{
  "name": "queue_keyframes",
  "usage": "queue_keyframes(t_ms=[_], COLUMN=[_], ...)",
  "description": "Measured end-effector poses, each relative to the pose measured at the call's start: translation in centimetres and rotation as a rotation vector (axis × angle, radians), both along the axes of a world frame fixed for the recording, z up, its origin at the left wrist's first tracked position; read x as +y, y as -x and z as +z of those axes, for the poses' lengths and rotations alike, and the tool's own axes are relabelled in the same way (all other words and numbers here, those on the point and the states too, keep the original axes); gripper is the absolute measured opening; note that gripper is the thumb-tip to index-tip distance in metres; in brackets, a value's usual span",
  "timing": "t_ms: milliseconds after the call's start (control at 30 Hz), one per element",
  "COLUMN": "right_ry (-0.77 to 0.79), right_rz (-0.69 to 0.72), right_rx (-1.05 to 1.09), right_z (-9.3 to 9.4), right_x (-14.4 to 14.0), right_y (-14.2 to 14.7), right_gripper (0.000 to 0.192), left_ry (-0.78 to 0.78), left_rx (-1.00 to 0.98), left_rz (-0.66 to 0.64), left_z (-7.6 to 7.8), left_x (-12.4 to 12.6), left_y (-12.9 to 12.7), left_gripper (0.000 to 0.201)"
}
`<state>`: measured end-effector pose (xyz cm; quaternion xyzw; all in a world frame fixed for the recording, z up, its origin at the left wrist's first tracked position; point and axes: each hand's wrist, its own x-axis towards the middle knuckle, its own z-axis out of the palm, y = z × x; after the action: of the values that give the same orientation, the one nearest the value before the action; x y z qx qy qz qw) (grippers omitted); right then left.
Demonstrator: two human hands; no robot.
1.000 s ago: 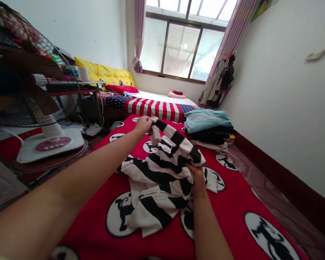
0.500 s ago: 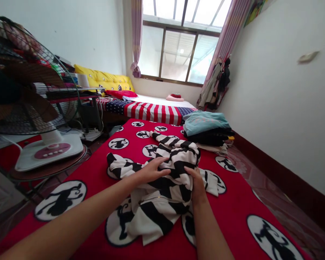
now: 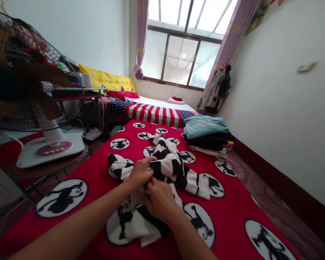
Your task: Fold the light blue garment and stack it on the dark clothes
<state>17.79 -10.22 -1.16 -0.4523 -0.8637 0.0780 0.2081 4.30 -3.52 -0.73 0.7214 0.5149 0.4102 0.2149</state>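
A crumpled black-and-white striped garment (image 3: 169,160) lies on the red blanket (image 3: 227,220), which is printed with black figures in white circles. One sleeve stretches out to the right and another part reaches to the left. My left hand (image 3: 144,171) is closed on the garment's fabric near its middle. Close beside it, my right hand (image 3: 159,198) has its fingers curled onto the cloth, the fingertips almost meeting the left hand. Part of the fabric is hidden beneath both hands.
A stack of folded clothes (image 3: 207,130), light blue on top, sits at the far right edge. To the left, an electric fan (image 3: 52,144) stands on a round stool. Beyond lies a second bed with a striped flag-pattern cover (image 3: 151,112). A wall (image 3: 281,119) runs along the right.
My right hand has moved left from the garment's right side to beside my left hand. The fabric has been pulled leftward and bunched, and my left hand has closed on it.
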Motion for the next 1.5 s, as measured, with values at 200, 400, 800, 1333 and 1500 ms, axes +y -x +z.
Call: queue_keyframes(t_ms=[200,400,800,1333,1500], right_ry=[-0.080,0.129,-0.071,-0.114,0.344], right_rz=[-0.304,-0.549,0.150,-0.474,-0.472], right_rx=[0.513,0.028,0.231,0.712,0.906], right_z=[0.8,-0.6,5.0,2.8,-1.8], right_x=[2.8,6.5,-0.2,9.8,10.6], right_y=[-5.3,-9.6,3.5,-4.1,-4.9], right_gripper=[0.030,0.035,0.007,0.051,0.032], left_ry=[0.098,0.084,0.036,-0.028,-0.024], left_rx=[-0.206,-0.216,-0.262,0.059,-0.061], left_rz=[0.173,0.177,0.000,-0.121,-0.037], left_z=[-3.1,-3.6,4.1,0.5,-0.5], left_x=[1.0,0.4,-0.7,-3.2,-2.6], left_y=[5.5,5.1,6.4,5.7,5.9], left_gripper=[0.034,0.034,0.070,0.025,0.014])
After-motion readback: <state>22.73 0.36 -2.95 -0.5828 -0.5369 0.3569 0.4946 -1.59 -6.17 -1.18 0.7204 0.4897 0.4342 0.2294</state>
